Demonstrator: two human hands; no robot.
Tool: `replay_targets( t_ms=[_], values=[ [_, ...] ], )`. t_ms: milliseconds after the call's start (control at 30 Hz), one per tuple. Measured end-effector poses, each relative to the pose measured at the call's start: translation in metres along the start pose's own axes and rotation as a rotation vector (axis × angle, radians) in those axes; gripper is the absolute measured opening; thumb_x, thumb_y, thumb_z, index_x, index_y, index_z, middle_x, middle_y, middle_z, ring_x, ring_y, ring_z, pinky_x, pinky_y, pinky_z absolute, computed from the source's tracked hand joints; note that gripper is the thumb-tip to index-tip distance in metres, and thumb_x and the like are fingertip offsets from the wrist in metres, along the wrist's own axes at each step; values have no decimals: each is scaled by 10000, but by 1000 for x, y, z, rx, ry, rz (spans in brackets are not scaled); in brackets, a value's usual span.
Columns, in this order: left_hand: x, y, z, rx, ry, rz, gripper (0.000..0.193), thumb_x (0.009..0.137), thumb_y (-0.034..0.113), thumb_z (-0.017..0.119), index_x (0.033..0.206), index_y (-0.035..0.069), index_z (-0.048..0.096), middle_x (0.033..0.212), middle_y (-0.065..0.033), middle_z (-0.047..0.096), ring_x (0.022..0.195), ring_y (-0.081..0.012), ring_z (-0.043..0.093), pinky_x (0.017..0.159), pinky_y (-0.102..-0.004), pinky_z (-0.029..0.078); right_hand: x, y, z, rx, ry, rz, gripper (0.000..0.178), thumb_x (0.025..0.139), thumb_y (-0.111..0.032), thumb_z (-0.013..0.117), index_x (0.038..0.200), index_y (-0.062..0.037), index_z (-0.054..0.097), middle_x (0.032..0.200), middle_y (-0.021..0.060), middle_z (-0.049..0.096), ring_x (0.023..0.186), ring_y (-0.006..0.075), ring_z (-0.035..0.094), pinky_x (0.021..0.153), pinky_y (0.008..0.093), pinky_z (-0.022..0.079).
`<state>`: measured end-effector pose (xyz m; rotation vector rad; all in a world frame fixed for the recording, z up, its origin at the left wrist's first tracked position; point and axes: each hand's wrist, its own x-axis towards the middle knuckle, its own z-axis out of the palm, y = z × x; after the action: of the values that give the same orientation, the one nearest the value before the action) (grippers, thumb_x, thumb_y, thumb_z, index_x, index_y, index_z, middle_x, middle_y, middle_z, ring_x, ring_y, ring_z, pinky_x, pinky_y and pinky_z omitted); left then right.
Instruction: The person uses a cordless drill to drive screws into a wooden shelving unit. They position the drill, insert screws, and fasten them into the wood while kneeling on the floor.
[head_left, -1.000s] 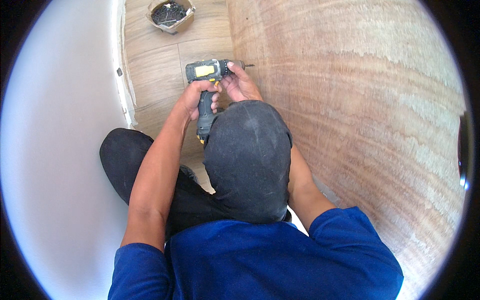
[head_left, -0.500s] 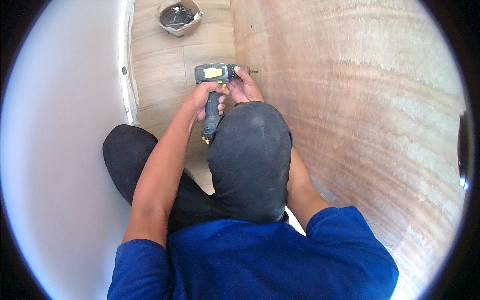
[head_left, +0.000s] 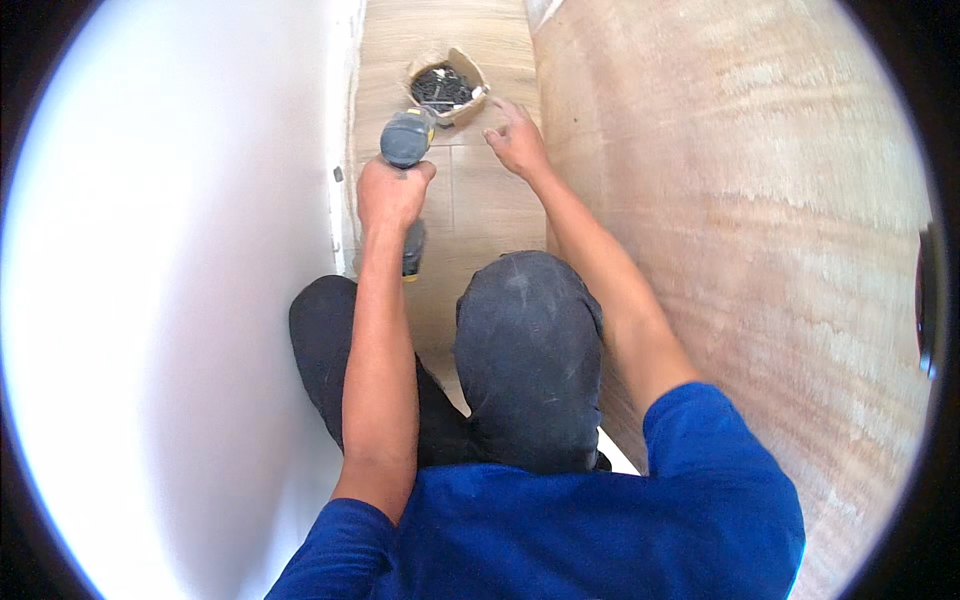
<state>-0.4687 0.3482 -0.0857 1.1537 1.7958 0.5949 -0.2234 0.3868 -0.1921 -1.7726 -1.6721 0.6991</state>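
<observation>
My left hand (head_left: 392, 195) is wrapped round the grip of a cordless drill (head_left: 406, 138). The drill's dark grey rear end faces me, and the battery base shows below my wrist. My right hand (head_left: 519, 143) is stretched forward with thumb and fingers apart and nothing visible in it. Just left of those fingers stands an open paper bag (head_left: 470, 70) with its edges rolled down. Inside lie many dark screws (head_left: 436, 88) and a few pale bits too small to name. The drill's front end is hidden behind its body.
A white wall (head_left: 200, 250) rises close on my left, and a tall plywood panel (head_left: 740, 230) on my right. Between them runs a narrow strip of wood-look floor (head_left: 480, 200). My dark-trousered knee (head_left: 528, 350) is raised between my arms. A dark object (head_left: 927, 300) shows at the far right edge.
My right hand has left the drill's front end and reached forward beside the bag. My left hand has swung the drill away from the panel, pointing it forward. The view has shifted.
</observation>
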Motion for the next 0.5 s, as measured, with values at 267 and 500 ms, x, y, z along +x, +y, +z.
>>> replay_targets(
  t_ms=[267,500],
  values=[
    [-13,10,5,-724,-57,-318,184,806,88,726,962,14,662,674,-59,601,505,-169,560,466,-322,469,106,-17,65,-585,-201,-141,250,931,-149,614,1097,-42,767,1186,195,716,1125,372,696,961,482,565],
    [-19,13,-12,-552,-72,-277,172,820,83,723,957,3,658,694,-52,603,502,-164,552,483,-323,463,141,16,97,-588,-289,-108,239,951,-117,591,1070,-33,781,1138,209,730,1064,377,725,914,488,585]
  ],
)
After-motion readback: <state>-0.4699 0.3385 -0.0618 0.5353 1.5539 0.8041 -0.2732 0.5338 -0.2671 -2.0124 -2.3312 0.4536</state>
